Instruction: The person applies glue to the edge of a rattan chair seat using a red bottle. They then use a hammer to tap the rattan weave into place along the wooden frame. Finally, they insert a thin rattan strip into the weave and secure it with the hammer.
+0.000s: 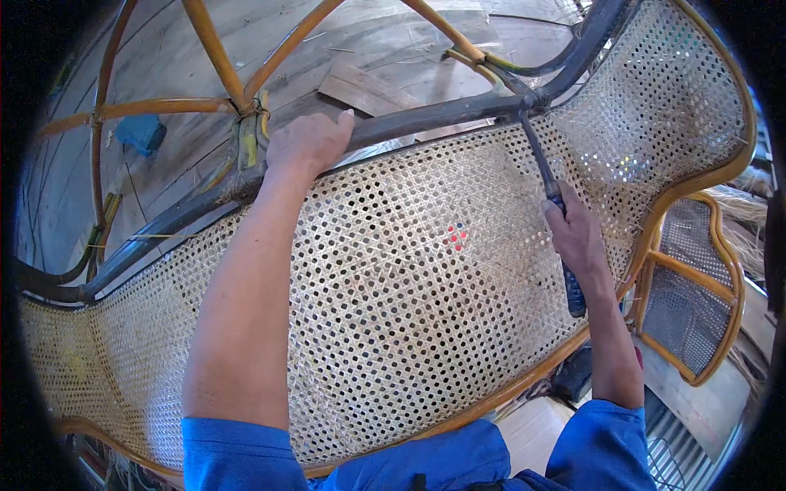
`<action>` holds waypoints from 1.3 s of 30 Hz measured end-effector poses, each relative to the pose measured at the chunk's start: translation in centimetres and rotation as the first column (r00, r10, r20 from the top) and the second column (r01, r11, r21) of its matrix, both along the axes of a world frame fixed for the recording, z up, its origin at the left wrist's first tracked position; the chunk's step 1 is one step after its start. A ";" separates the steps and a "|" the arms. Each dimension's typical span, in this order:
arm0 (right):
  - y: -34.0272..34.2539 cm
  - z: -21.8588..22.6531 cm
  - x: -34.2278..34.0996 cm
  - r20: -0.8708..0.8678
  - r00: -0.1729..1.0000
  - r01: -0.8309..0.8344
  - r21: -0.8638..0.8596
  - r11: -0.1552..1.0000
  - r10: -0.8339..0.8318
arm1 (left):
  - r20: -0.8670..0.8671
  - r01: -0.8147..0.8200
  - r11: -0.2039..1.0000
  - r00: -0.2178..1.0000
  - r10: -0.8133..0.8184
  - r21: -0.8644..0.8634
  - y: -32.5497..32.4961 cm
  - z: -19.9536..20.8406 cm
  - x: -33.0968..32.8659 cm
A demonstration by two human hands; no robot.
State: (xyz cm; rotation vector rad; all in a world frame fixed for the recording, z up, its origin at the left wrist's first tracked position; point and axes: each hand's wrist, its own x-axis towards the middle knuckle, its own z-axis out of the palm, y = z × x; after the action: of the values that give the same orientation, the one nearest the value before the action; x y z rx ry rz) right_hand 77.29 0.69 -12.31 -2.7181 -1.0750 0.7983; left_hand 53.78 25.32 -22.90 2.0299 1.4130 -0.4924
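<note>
A long woven cane panel (393, 270) with a rattan frame spreads out in front of me, bordered along its far side by a dark pole (434, 121). My left hand (309, 143) is closed over this pole, left of the middle. In my right hand (575, 229) is a hammer (540, 151) with a black grip and a slim metal shaft. Its far end meets the dark pole at a bound joint (534, 100); the head's outline is hard to tell from the pole there. The grip's butt sticks out below my right hand.
Bent rattan poles (214, 53) rise beyond the panel, tied at joints. A blue cloth-like item (141, 133) and a flat board (368, 88) lie on the plank floor beyond. Right of the panel stands another rattan piece (692, 286) with woven insets.
</note>
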 end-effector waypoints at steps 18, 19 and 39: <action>0.4 0.4 -2.4 -0.065 0.998 0.013 0.011 1.000 -0.013 | 0.006 0.021 0.999 1.000 -0.022 0.030 0.0 -0.7 -0.1; 0.5 0.4 -2.6 -0.087 0.996 0.018 -0.003 1.000 -0.018 | 0.006 0.019 0.999 1.000 -0.019 0.034 0.0 -0.7 -0.1; -0.1 -0.6 -3.3 -0.067 0.998 -0.014 0.097 0.995 0.020 | 0.031 0.018 1.000 0.999 -0.019 0.017 -0.1 -0.4 -0.1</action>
State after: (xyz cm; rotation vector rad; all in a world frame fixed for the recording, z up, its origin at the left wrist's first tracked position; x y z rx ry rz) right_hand 73.99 0.62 -12.91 -2.5868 -1.0946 0.8126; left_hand 53.64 25.22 -23.35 2.0574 1.3852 -0.4558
